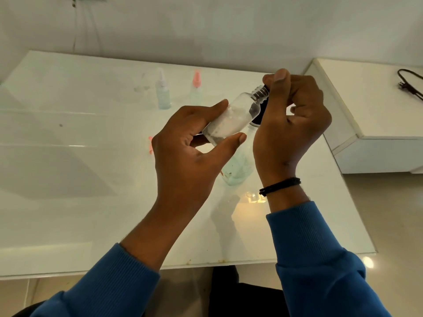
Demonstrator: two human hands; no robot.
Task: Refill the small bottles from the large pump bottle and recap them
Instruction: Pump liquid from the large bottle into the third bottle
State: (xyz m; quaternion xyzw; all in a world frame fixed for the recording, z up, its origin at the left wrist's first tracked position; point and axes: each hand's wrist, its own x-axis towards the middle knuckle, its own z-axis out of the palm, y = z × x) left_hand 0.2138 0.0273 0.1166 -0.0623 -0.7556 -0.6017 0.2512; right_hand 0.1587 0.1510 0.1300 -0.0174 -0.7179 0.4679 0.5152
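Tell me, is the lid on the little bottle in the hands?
Off. The small bottle's bare screw threads show at its neck. The right hand pinches something dark there, likely the cap; the left hand grips the bottle.

Views: you had one, the head camera.
Position: it sat above your seat at the near edge of the white table [68, 225].
Facing: it looked forward and steeply down, toward the wall [229, 30] behind the table.
Nearness: your left hand [190, 143] and right hand [290, 124] filled mid-frame, close under the lens.
Lens: wide, with table edges that seemed bowed.
Poor zone: the far table was washed out, perhaps by glare.
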